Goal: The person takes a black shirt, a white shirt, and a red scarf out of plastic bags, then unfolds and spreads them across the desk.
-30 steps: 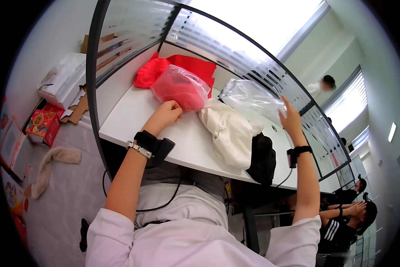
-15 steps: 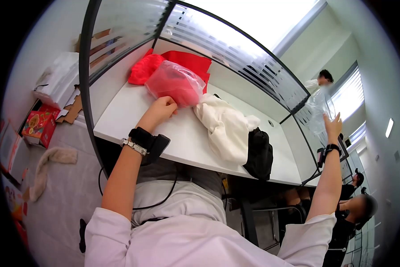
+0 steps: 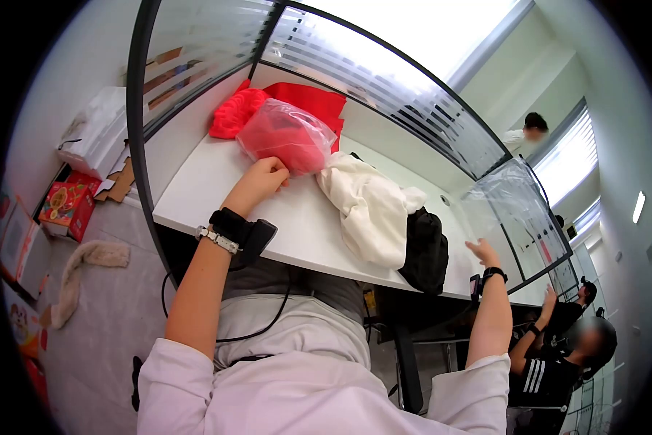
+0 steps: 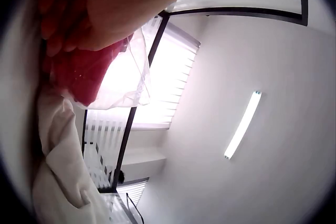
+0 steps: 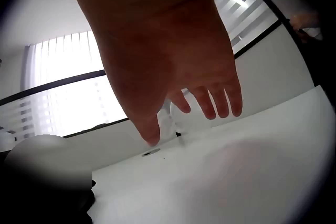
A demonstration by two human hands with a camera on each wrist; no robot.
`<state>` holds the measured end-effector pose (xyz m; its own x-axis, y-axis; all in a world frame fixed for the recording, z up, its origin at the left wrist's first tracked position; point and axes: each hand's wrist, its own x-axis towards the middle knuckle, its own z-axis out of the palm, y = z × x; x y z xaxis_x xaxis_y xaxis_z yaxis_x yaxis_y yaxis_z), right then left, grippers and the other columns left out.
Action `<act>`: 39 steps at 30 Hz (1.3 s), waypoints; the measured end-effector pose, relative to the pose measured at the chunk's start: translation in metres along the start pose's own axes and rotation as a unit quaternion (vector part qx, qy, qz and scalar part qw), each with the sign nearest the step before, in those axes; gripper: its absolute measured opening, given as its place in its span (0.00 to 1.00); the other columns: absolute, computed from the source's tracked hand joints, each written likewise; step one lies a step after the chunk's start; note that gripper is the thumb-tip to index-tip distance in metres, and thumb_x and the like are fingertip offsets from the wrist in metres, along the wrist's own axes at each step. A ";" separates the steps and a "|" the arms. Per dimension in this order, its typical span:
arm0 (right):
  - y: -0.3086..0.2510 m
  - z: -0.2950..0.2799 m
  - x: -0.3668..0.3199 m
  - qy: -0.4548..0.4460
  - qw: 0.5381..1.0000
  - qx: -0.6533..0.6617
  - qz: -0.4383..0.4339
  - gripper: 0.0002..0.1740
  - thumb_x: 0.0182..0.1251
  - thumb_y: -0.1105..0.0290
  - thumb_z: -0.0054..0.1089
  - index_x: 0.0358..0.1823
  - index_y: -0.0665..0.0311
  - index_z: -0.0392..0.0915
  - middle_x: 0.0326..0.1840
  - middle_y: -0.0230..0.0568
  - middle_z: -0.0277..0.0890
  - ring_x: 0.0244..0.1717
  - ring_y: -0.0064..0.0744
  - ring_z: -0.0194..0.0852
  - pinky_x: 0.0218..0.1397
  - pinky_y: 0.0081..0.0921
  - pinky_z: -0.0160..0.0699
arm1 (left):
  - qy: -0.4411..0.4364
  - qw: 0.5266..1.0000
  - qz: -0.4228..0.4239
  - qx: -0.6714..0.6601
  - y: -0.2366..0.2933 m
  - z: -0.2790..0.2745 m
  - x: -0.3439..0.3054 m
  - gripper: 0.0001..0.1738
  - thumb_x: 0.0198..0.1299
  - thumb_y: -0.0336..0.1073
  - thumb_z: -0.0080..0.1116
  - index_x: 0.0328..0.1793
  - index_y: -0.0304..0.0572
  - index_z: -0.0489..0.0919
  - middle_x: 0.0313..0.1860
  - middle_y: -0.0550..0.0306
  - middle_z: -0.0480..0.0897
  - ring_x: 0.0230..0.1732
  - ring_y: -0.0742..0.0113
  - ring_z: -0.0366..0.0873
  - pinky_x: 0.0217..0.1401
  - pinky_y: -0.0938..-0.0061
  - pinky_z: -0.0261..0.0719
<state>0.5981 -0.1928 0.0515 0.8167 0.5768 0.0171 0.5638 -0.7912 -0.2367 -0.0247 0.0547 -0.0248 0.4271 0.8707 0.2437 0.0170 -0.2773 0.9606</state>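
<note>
My left hand [image 3: 262,183] lies on the white desk with its fingers loosely curled, right at the lower edge of a clear plastic bag with a pinkish-red item [image 3: 288,141] inside. In the left wrist view that hand covers part of the red item [image 4: 86,74]. My right hand [image 3: 485,252], fingers spread and holding nothing, hovers over the desk's right end. Beyond its fingertips, a crumpled clear plastic sheet or bag [image 3: 511,190] overlaps the right partition. Fingers and thumb of the right hand [image 5: 168,61] point down toward the desk in the right wrist view.
A cream cloth [image 3: 366,214] and a black cloth item [image 3: 424,250] lie mid-desk. Red fabric [image 3: 308,105] is piled at the back left corner. Framed partitions [image 3: 384,90] enclose the desk. Boxes [image 3: 68,206] stand on the floor at left; other people sit at right.
My right hand carried the clear plastic up and right, then let it go and came back down to the left. The plastic now spreads over the right partition. My left hand stays put.
</note>
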 end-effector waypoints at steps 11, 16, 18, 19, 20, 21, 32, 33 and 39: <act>-0.062 0.024 -0.047 -0.152 0.963 0.191 -0.111 0.37 0.66 0.42 0.58 0.69 0.58 0.69 0.61 0.39 0.74 0.58 0.36 0.73 0.59 0.37 0.74 | -0.004 1.000 -0.003 0.007 0.004 -0.001 -0.002 0.10 0.65 0.39 0.53 0.41 0.42 0.78 0.33 0.62 0.82 0.33 0.73 0.76 0.33 0.76 0.74; -0.156 -0.004 -0.132 -0.291 0.900 0.246 -0.211 0.33 0.71 0.48 0.56 0.69 0.63 0.67 0.62 0.43 0.74 0.60 0.34 0.73 0.65 0.32 0.70 | 0.004 1.000 0.005 0.001 0.002 0.000 0.000 0.10 0.64 0.38 0.53 0.40 0.38 0.78 0.32 0.59 0.82 0.32 0.72 0.76 0.33 0.76 0.74; -0.178 0.004 -0.145 -0.261 0.904 0.145 -0.306 0.38 0.67 0.48 0.62 0.69 0.66 0.66 0.63 0.45 0.74 0.63 0.37 0.72 0.67 0.30 0.68 | 0.008 1.000 0.008 -0.010 0.004 0.001 -0.002 0.11 0.63 0.37 0.53 0.39 0.35 0.78 0.32 0.57 0.82 0.31 0.71 0.77 0.32 0.75 0.75; -0.185 0.008 -0.149 -0.246 0.894 0.113 -0.357 0.40 0.64 0.49 0.65 0.70 0.67 0.65 0.63 0.46 0.74 0.64 0.38 0.71 0.67 0.30 0.68 | 0.006 1.000 0.007 -0.009 0.007 0.000 -0.003 0.11 0.63 0.37 0.53 0.39 0.35 0.78 0.32 0.57 0.82 0.31 0.71 0.77 0.32 0.75 0.75; -0.195 0.009 -0.163 -0.220 0.893 0.083 -0.383 0.44 0.61 0.47 0.68 0.70 0.68 0.64 0.64 0.48 0.73 0.65 0.39 0.71 0.69 0.31 0.67 | 0.007 1.000 -0.002 -0.012 0.006 0.001 -0.001 0.11 0.63 0.37 0.53 0.39 0.35 0.77 0.32 0.57 0.82 0.31 0.71 0.77 0.33 0.76 0.75; -0.205 0.009 -0.178 -0.216 0.885 0.085 -0.404 0.47 0.56 0.50 0.71 0.71 0.68 0.62 0.64 0.52 0.73 0.65 0.44 0.71 0.69 0.32 0.67 | 0.007 1.000 -0.002 -0.012 0.007 0.001 -0.002 0.11 0.63 0.37 0.53 0.39 0.35 0.77 0.32 0.57 0.82 0.31 0.71 0.77 0.33 0.76 0.75; -0.207 0.062 -0.204 -0.024 0.895 0.036 -0.443 0.48 0.49 0.69 0.69 0.71 0.74 0.54 0.48 0.69 0.78 0.53 0.66 0.75 0.58 0.44 0.76 | -0.001 1.000 -0.008 0.003 0.007 0.000 -0.003 0.11 0.65 0.40 0.52 0.42 0.40 0.78 0.35 0.60 0.82 0.33 0.72 0.76 0.35 0.76 0.74; -0.206 0.065 -0.202 -0.017 0.900 0.048 -0.433 0.46 0.49 0.70 0.68 0.70 0.72 0.56 0.46 0.69 0.78 0.51 0.67 0.76 0.56 0.45 0.77 | -0.004 1.000 -0.008 0.002 0.008 0.000 -0.003 0.11 0.66 0.40 0.52 0.42 0.40 0.78 0.35 0.60 0.82 0.33 0.72 0.76 0.35 0.76 0.74; -0.195 0.051 -0.217 -0.066 0.859 0.251 -0.441 0.32 0.51 0.73 0.63 0.61 0.71 0.69 0.51 0.56 0.81 0.52 0.47 0.80 0.58 0.34 0.76 | -0.002 1.000 -0.005 0.018 0.004 -0.001 -0.001 0.10 0.65 0.39 0.52 0.41 0.40 0.78 0.34 0.60 0.82 0.33 0.72 0.76 0.34 0.76 0.74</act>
<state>0.3050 -0.1533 0.0441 0.0601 0.9510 0.3032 0.8051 0.1334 -0.5779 -0.0257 0.0533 -0.0211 0.4296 0.8720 0.2344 0.0533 -0.2836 0.9575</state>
